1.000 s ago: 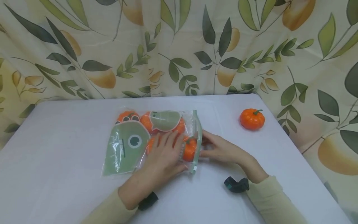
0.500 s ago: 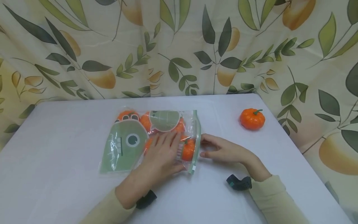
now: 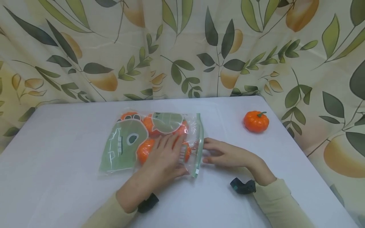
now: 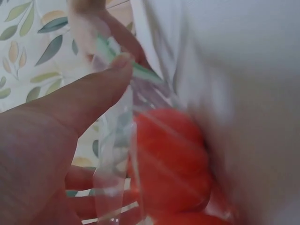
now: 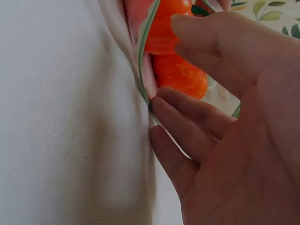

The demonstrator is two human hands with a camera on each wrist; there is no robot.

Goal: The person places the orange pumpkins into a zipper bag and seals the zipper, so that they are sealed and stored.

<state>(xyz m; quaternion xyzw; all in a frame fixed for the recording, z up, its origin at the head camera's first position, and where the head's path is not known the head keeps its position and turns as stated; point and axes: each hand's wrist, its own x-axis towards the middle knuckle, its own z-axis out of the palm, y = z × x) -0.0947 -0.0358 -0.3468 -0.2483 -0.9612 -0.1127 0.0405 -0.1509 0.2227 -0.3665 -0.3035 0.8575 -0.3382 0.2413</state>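
A clear zip bag with a green cartoon print lies on the table, its green-edged mouth facing right. Inside are several orange toy pumpkins, partly hidden by the print and the hand. My left hand rests on top of the bag with fingers extended; in the left wrist view its thumb lies near the green edge. At the mouth is my right hand, fingers loosely spread and the fingertips by the edge. Past those fingers, the right wrist view shows pumpkins within the opening. Nothing is gripped by the right hand.
One loose orange toy pumpkin with a green stem sits at the table's right rear. A white cloth covers the table. Behind it hangs a leaf-patterned curtain. Dark wrist cameras are worn on both wrists.
The pumpkin near the bag's mouth has shifted left, deeper into the bag and partly under the left hand. The bag's left part has slid slightly left. The loose pumpkin stays put.
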